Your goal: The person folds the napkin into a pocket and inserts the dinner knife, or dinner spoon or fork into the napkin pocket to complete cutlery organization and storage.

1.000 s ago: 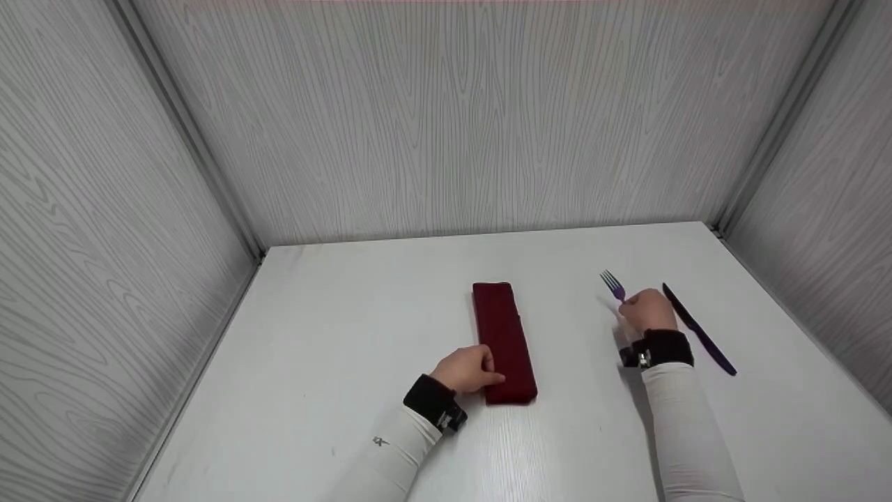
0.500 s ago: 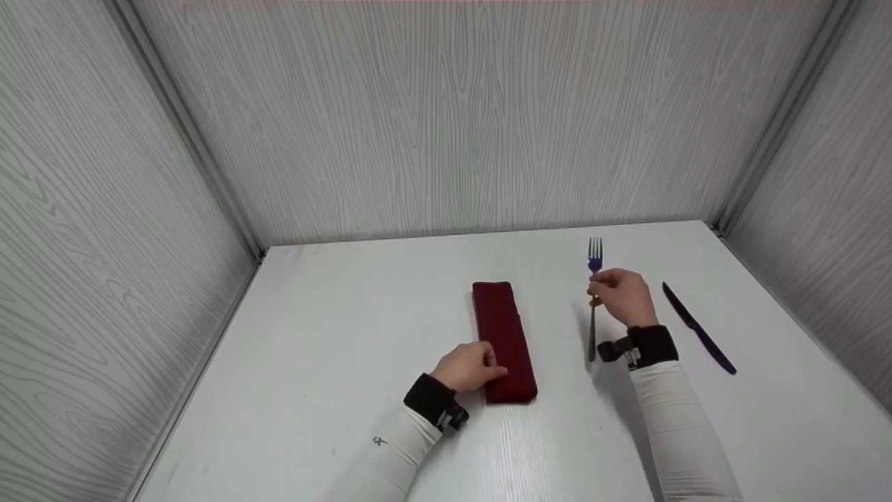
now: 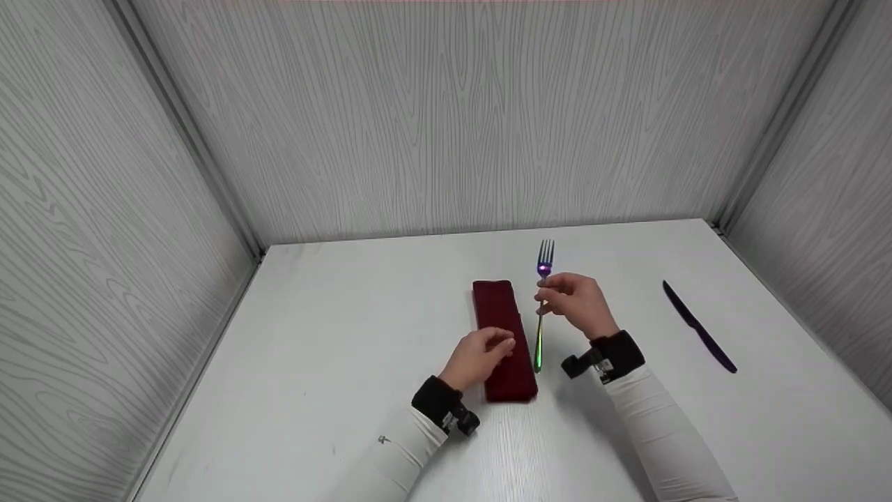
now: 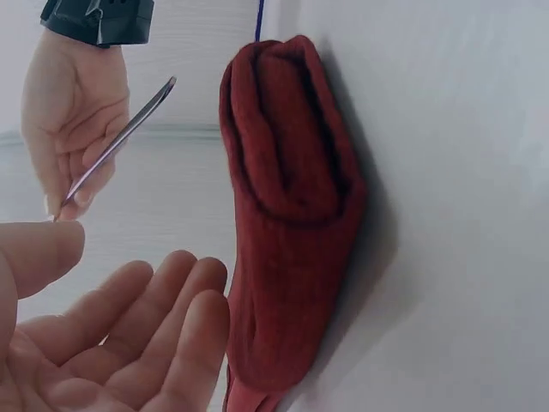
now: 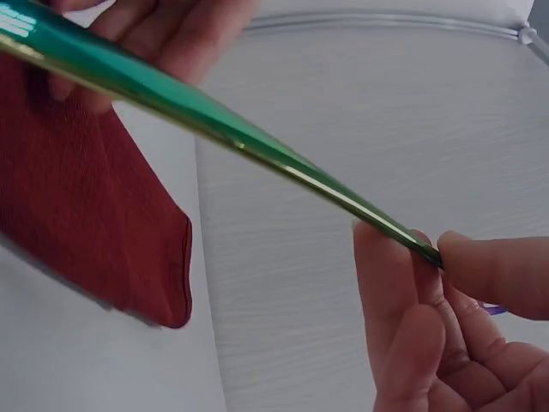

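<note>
A dark red cloth point(image 3: 496, 307), folded into a long narrow strip, lies on the white table; its rolled layers show at the near end in the left wrist view. Over its left side is my left hand point(image 3: 479, 357), fingers loosely bent with nothing between them. Just right of the cloth, my right hand point(image 3: 578, 305) pinches a shiny purple-green fork point(image 3: 539, 338) by the upper handle between thumb and fingers. The tines point away from me and the handle end comes down towards me. In the right wrist view the fork handle point(image 5: 214, 124) crosses in front of the left hand.
A dark purple table knife point(image 3: 697, 326) lies slantwise on the right part of the table point(image 3: 334, 348). Pale wood-grain panels point(image 3: 446, 118) enclose the table at the back and both sides.
The right hand has lifted the fork and carried it left, from beside the knife to beside the cloth, turning it straighter. The left hand has risen slightly off the cloth, moving up and right.
</note>
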`<state>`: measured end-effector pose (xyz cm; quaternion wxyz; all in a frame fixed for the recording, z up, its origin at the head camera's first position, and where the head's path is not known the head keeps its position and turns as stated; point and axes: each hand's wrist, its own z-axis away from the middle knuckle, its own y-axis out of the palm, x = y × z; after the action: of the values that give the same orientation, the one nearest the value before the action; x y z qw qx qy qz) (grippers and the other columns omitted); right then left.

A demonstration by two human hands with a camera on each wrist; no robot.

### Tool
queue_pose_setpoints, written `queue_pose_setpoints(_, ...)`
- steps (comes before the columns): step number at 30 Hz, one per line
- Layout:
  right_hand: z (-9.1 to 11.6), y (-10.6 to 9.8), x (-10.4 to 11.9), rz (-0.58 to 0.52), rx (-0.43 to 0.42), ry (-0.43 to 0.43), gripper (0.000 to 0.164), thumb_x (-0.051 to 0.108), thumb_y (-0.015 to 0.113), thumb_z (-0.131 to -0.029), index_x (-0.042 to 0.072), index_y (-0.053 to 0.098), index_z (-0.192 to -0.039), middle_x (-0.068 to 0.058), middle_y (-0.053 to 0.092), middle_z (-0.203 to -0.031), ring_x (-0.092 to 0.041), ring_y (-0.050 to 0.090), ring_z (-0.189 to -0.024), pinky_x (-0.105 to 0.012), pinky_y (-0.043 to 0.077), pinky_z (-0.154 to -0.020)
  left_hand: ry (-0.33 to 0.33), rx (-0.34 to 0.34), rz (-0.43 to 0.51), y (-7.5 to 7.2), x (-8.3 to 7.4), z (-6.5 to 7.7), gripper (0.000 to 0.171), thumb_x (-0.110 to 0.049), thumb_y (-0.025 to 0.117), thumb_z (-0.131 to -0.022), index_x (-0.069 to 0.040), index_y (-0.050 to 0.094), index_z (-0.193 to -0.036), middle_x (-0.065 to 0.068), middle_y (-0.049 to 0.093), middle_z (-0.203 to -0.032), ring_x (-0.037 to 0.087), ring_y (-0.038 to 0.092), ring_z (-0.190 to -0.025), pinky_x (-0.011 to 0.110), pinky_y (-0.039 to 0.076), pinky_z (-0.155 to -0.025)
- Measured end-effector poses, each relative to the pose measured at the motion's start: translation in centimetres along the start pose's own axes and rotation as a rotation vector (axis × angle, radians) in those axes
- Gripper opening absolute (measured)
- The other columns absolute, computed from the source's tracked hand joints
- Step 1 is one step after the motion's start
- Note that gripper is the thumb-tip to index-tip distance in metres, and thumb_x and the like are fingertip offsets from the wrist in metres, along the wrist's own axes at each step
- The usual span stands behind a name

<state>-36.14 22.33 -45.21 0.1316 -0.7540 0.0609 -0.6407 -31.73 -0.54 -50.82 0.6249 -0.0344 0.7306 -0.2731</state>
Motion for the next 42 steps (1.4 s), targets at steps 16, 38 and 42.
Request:
queue_pose_setpoints(16, -0.1, 3.5, -0.3, -0.021, 0.129, -0.001, 0.025, 0.01, 0.069, -0.102, -0.01, 0.069, -0.116, -0.015, 0.079, -0.1, -0.01, 0.073, -0.08, -0.028, 0.061, -0.076, -0.088, 0.126, 0.37, 0.0, -0.5, -0.2, 0.019, -0.005, 0.066, -0.103, 0.008, 0.069, -0.117, 0.017, 0.08, -0.096, 0.02, 0.079, -0.08, 0.035, 0.065, -0.072)
queue_pose_setpoints(38, -7.2, 1.8, 3.2, -0.088, -0.107, 0.049, 0.028, 0.012, 0.066, -0.105, -0.01, 0.069, -0.122, -0.006, 0.074, -0.098, -0.004, 0.071, -0.075, -0.018, 0.058, -0.073, -0.099, 0.14, -0.194, -1.4, -1.1, 0.6, 0.024, -0.03, 0.078, -0.097, -0.011, 0.068, -0.087, -0.004, 0.064, -0.075, 0.009, 0.056, -0.068, 0.025, 0.045, -0.061)
queue_pose_setpoints(42, -8.6, 2.1, 3.4, -0.113, -0.193, 0.028, 0.029, 0.011, 0.066, -0.104, -0.011, 0.069, -0.123, -0.009, 0.074, -0.1, -0.003, 0.071, -0.071, -0.016, 0.057, -0.069, -0.106, 0.235, -0.373, -1.4, -1.1, 1.1, 0.032, -0.028, 0.087, -0.088, -0.015, 0.06, -0.078, -0.008, 0.054, -0.069, 0.008, 0.048, -0.065, 0.024, 0.038, -0.058)
